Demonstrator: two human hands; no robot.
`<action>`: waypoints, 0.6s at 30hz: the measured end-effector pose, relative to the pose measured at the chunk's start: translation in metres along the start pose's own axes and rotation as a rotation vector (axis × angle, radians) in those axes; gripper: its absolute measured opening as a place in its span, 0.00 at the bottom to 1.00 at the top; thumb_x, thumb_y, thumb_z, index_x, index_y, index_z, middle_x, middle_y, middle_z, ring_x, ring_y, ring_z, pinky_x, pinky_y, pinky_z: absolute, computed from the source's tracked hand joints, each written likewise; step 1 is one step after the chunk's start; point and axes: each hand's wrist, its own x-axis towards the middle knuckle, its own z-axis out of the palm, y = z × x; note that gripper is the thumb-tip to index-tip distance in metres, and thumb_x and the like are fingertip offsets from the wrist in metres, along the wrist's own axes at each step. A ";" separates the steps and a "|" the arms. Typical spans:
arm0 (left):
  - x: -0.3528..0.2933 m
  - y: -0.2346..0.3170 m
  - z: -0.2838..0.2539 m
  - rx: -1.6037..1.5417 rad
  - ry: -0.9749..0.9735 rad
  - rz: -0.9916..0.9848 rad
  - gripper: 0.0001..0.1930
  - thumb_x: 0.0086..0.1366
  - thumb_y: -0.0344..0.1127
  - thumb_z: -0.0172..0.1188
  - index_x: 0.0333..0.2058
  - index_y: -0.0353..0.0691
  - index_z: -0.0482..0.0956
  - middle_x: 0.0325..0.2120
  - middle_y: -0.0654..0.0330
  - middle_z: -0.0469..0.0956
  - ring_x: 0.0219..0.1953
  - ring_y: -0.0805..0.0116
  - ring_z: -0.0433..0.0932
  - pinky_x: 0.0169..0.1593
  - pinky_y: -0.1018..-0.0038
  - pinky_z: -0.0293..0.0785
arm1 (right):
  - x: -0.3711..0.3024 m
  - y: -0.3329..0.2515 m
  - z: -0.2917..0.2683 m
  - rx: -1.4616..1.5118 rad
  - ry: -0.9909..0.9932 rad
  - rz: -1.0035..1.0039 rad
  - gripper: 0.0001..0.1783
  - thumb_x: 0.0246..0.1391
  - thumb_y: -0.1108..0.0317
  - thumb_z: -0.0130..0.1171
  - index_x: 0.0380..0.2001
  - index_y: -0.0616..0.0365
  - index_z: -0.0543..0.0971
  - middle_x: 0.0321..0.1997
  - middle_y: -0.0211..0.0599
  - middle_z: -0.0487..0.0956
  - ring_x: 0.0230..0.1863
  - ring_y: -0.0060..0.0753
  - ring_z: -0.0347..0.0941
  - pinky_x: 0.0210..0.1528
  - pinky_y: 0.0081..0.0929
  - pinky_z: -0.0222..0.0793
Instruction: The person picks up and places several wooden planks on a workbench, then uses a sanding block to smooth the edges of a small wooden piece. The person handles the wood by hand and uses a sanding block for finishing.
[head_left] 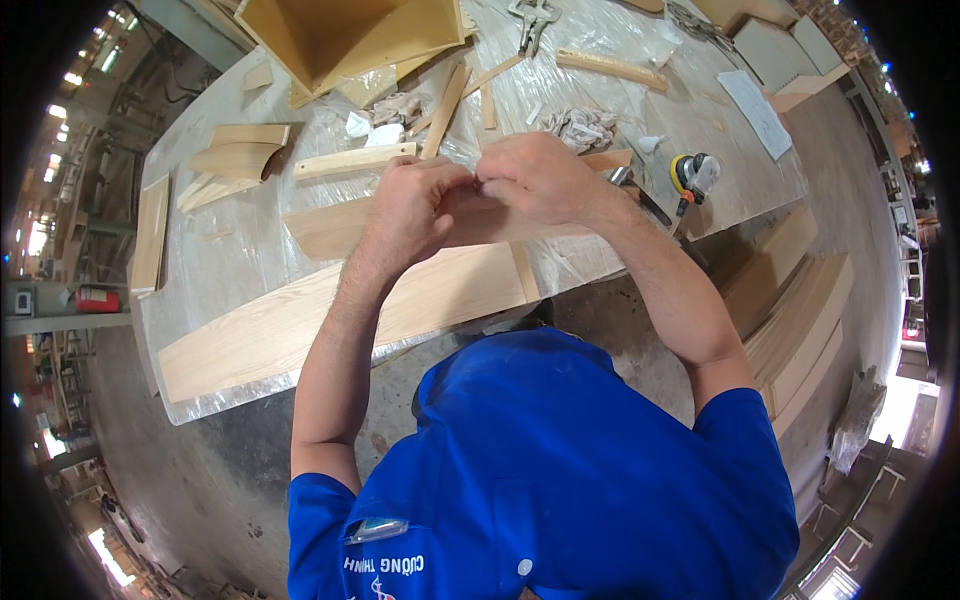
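My left hand [412, 205] and my right hand [540, 178] meet over the table, fingertips pinched close together. Whatever they hold between them is too small or too hidden to make out. Beneath them lies a wooden board [325, 228], partly covered by both hands. Closer to my body, a longer pale board [270, 322] rests along the table's front edge. Beyond my left hand is a narrow wooden strip [350, 162] with holes near its ends. Right of my right hand lies a tool with a metal head and dark handle [652, 208], which looks like a hammer.
Plastic film covers the table [235, 265]. An orbital sander [696, 176] sits on the right, near a paper sheet [757, 112]. Farther back are crumpled rags [580, 130], locking pliers [534, 25] and a wooden box [350, 45]. Curved wood pieces [235, 155] lie left; boards [805, 320] are stacked at right.
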 end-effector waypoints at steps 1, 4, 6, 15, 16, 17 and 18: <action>0.000 -0.001 -0.002 -0.077 -0.009 -0.003 0.11 0.53 0.18 0.59 0.36 0.34 0.82 0.31 0.52 0.83 0.38 0.50 0.81 0.48 0.62 0.75 | -0.001 -0.001 -0.003 0.055 -0.010 -0.013 0.07 0.55 0.67 0.58 0.33 0.56 0.83 0.33 0.42 0.82 0.39 0.52 0.80 0.43 0.47 0.74; 0.003 -0.003 0.002 -0.269 -0.041 -0.014 0.09 0.53 0.19 0.60 0.35 0.33 0.82 0.30 0.52 0.83 0.37 0.50 0.81 0.48 0.64 0.75 | -0.008 -0.001 -0.011 0.157 -0.023 -0.043 0.07 0.54 0.67 0.59 0.33 0.56 0.83 0.33 0.41 0.82 0.37 0.50 0.79 0.43 0.45 0.75; 0.006 -0.003 0.004 -0.314 -0.062 -0.049 0.08 0.55 0.21 0.61 0.35 0.33 0.82 0.30 0.53 0.83 0.37 0.52 0.81 0.47 0.65 0.75 | -0.012 0.002 -0.014 0.157 -0.007 -0.078 0.06 0.54 0.68 0.60 0.32 0.56 0.83 0.32 0.40 0.82 0.37 0.49 0.80 0.42 0.43 0.75; -0.003 -0.009 0.029 -0.490 -0.001 -0.335 0.07 0.57 0.22 0.60 0.36 0.32 0.82 0.29 0.50 0.84 0.32 0.57 0.83 0.38 0.67 0.76 | -0.014 -0.001 0.004 -0.061 0.167 -0.179 0.03 0.49 0.71 0.60 0.28 0.57 0.80 0.29 0.39 0.76 0.36 0.46 0.76 0.39 0.42 0.74; -0.003 -0.011 0.034 -0.514 -0.010 -0.353 0.07 0.57 0.22 0.61 0.36 0.32 0.82 0.28 0.52 0.83 0.33 0.58 0.82 0.41 0.68 0.76 | -0.015 0.001 0.004 -0.052 0.155 -0.162 0.03 0.49 0.71 0.60 0.28 0.58 0.80 0.30 0.40 0.76 0.36 0.47 0.76 0.39 0.43 0.74; -0.002 -0.013 0.038 -0.538 -0.021 -0.375 0.07 0.57 0.22 0.62 0.36 0.32 0.82 0.28 0.54 0.83 0.34 0.60 0.82 0.43 0.69 0.75 | -0.016 0.005 0.007 -0.037 0.141 -0.146 0.04 0.50 0.70 0.60 0.28 0.58 0.80 0.30 0.41 0.77 0.36 0.48 0.77 0.40 0.43 0.74; -0.001 -0.013 0.041 -0.561 -0.031 -0.398 0.07 0.57 0.22 0.63 0.36 0.33 0.82 0.27 0.57 0.82 0.35 0.61 0.82 0.46 0.70 0.75 | -0.017 0.009 0.009 -0.023 0.127 -0.130 0.05 0.50 0.69 0.60 0.29 0.58 0.80 0.30 0.42 0.78 0.36 0.49 0.77 0.40 0.43 0.74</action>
